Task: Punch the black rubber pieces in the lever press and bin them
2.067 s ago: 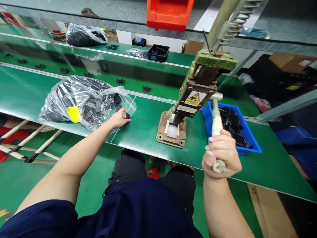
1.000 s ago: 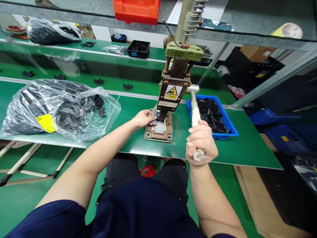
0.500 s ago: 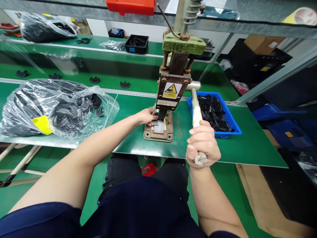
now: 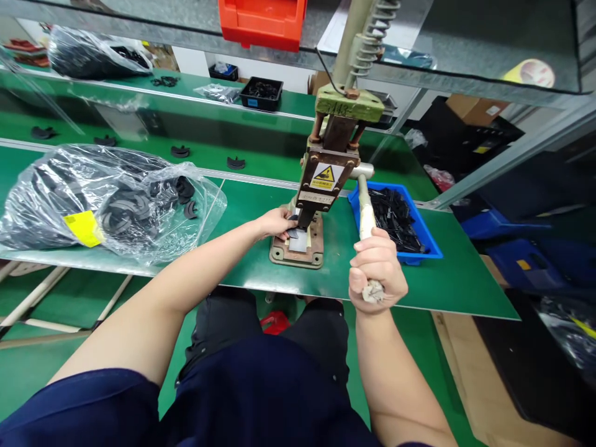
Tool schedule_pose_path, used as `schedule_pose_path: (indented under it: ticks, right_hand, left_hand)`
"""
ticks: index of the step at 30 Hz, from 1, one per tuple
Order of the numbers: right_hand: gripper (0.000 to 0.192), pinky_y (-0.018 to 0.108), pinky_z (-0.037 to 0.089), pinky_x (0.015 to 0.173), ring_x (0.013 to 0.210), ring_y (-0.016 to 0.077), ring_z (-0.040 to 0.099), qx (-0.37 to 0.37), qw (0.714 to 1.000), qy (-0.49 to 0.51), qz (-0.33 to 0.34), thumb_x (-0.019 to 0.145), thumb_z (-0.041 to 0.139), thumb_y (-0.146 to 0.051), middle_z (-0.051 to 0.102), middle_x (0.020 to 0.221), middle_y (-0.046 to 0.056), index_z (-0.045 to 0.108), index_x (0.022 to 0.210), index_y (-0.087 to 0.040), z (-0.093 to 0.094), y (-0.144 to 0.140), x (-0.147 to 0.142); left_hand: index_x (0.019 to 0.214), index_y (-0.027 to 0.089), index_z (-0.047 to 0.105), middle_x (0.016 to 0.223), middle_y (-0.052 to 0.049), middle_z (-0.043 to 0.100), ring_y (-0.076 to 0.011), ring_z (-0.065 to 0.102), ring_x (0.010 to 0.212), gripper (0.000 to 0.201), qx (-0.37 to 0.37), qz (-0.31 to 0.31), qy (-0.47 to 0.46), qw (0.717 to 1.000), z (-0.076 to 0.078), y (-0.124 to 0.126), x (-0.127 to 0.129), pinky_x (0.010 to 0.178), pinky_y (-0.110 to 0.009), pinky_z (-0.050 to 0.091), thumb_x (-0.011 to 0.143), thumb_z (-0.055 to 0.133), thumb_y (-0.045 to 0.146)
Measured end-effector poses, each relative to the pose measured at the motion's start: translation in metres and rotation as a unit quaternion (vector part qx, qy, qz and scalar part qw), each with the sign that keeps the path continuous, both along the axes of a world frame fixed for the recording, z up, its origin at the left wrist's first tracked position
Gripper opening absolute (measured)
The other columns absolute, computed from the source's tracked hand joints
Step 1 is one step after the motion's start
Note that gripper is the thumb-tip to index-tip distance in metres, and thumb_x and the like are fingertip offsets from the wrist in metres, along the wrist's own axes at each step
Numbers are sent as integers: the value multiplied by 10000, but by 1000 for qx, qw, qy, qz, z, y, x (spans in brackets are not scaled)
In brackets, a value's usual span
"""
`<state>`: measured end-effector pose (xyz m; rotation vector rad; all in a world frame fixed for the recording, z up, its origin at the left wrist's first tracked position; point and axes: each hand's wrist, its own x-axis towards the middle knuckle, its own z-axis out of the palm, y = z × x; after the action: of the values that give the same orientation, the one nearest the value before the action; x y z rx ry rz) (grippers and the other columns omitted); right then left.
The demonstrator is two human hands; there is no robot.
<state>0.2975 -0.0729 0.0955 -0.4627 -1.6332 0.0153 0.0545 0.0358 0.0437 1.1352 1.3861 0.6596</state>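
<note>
My left hand point(image 4: 278, 223) pinches a small curved black plastic part point(image 4: 293, 233) on the base plate point(image 4: 278, 256) of a hand press. The press ram point(image 4: 305, 217) comes down right beside my fingertips, so the part's far end is hidden. A pale metal plate point(image 4: 298, 241) lies on the base just in front of the part. With fingers wrapped round it, my right hand point(image 4: 378, 270) grips the lever point(image 4: 366, 208) of the press, whose wrapped end sticks out below the fist. A yellow warning label point(image 4: 325, 176) is on the press body.
A clear plastic bag point(image 4: 121, 217) of black curved parts lies to the left. On the right stands a blue tray point(image 4: 431, 248) of thin black pieces. Several curved parts point(image 4: 236, 162) sit spaced along the green strip behind. An orange bin point(image 4: 262, 22) is on the shelf above.
The camera view has shifted slightly, with more of the orange bin showing. Both hands keep their holds, and the lever looks nearly unchanged.
</note>
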Motion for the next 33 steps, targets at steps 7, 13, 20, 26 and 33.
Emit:
schedule_pose_path:
  ticks: [7, 13, 20, 26, 33]
  right_hand:
    - [234, 572, 576, 1104, 848, 163, 713, -10, 1000, 0, -4, 882, 709, -285, 662, 708, -58, 566, 701, -247, 1, -2, 0]
    - [267, 543, 588, 1090, 821, 156, 715, -11, 1000, 16, -22, 905, 686, -328, 642, 684, -64, 557, 683, -257, 1, -2, -3]
    - [243, 566, 598, 1053, 759, 181, 719, 1, 1000, 14, -18, 818, 741, -273, 667, 678, -65, 570, 645, -253, 5, 3, -1]
    - [275, 554, 571, 1025, 754, 166, 702, 20, 999, 48, -17, 836, 712, -297, 658, 663, -60, 546, 626, -235, 1, 8, -6]
    - [247, 547, 595, 1033, 771, 158, 712, 12, 999, 23, -28, 846, 698, -301, 651, 670, -72, 554, 652, -248, 2, 4, -5]
  left_hand:
    - [887, 161, 595, 697, -32, 659, -134, 668, 549, 272, -33, 32, -80, 996, 3, -18, -16, 573, -255, 604, 1034, 694, 367]
    - [862, 165, 572, 743, -35, 673, -135, 679, 596, 272, -20, 29, -94, 995, -2, -28, -8, 565, -248, 583, 1006, 735, 328]
    - [1174, 162, 711, 920, -66, 757, -177, 737, 773, 287, 121, -54, -76, 988, -11, -50, -31, 640, -267, 563, 947, 771, 328]
    - [1195, 168, 752, 1243, -132, 759, -278, 719, 1130, 319, 217, 170, 338, 900, -22, -43, -172, 1067, -405, 538, 961, 698, 377]
    - [1332, 134, 697, 1491, -271, 575, -432, 633, 1342, 653, 39, 223, 499, 836, -45, -32, -268, 1170, -534, 471, 902, 690, 625]
